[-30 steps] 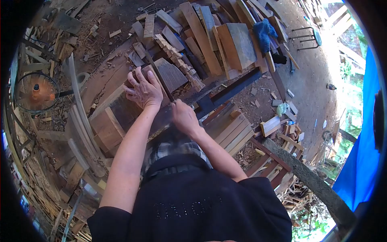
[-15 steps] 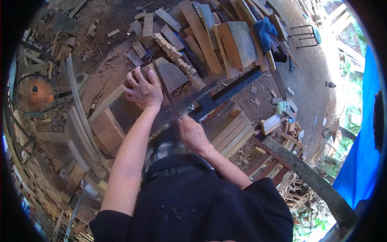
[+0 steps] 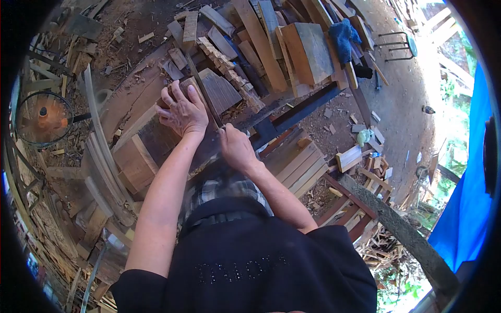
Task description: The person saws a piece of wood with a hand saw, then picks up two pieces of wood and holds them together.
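Note:
My right hand (image 3: 239, 149) is closed around the handle end of a handsaw (image 3: 202, 89), whose long, thin dark blade points away from me and shows almost edge-on. Just left of the blade, my left hand (image 3: 183, 112) lies with spread fingers on a wooden block (image 3: 156, 130). The palm and fingers cover part of that wood. On the other side of the blade sits a grey-brown block (image 3: 222, 89). Whether the teeth are touching wood cannot be made out.
Stacked planks and offcuts (image 3: 261, 47) lie ahead, with a blue cloth (image 3: 343, 40) on them. A dark beam (image 3: 308, 107) runs to the right. At left stands a round fan (image 3: 44, 119); at right, a stool (image 3: 407, 46) and a blue tarp (image 3: 464, 208).
My right hand has pushed the handsaw forward and slightly left, so more blade reaches past the wood. My left hand has shifted slightly up and left, still on the block.

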`<state>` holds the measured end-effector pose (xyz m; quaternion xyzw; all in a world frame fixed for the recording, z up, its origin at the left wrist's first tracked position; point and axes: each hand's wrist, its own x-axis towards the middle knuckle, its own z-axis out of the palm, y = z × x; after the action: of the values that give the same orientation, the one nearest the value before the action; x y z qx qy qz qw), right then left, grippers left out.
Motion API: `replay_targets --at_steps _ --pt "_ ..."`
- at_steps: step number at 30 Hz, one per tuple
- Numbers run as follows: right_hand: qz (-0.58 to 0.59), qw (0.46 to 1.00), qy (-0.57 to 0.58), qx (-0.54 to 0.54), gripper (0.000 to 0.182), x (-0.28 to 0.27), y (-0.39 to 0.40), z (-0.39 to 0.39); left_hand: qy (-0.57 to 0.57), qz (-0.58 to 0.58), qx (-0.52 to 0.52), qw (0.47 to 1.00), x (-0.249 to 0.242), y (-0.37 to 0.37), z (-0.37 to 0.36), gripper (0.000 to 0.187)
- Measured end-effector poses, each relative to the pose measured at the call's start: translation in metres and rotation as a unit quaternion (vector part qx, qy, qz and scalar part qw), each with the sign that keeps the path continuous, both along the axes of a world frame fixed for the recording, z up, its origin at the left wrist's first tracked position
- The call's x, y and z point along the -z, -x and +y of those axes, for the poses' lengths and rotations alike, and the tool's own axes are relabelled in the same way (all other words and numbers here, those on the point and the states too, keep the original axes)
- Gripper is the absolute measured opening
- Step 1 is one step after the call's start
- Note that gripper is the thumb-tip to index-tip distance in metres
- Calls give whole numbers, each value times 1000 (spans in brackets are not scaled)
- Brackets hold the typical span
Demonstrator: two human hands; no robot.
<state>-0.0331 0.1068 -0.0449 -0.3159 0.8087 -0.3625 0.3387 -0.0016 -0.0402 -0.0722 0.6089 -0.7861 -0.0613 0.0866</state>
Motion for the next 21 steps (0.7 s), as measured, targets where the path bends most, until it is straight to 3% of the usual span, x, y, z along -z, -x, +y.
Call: replay_targets --at_steps 6,10,16,21 --pt "2 1000 11 0 28 -5 -17 46 4 -5 0 1000 2 2 -4 47" --pt "17 1000 -3 -16 25 10 -2 7 -3 -11 -4 1000 3 0 -1 47" --pt "-21 999 39 -10 27 2 -18 50 -13 -1 -9 1000 -1 2 -1 46" --pt "13 999 30 -7 24 15 -5 17 -3 6 -5 1000 1 1 -1 45"
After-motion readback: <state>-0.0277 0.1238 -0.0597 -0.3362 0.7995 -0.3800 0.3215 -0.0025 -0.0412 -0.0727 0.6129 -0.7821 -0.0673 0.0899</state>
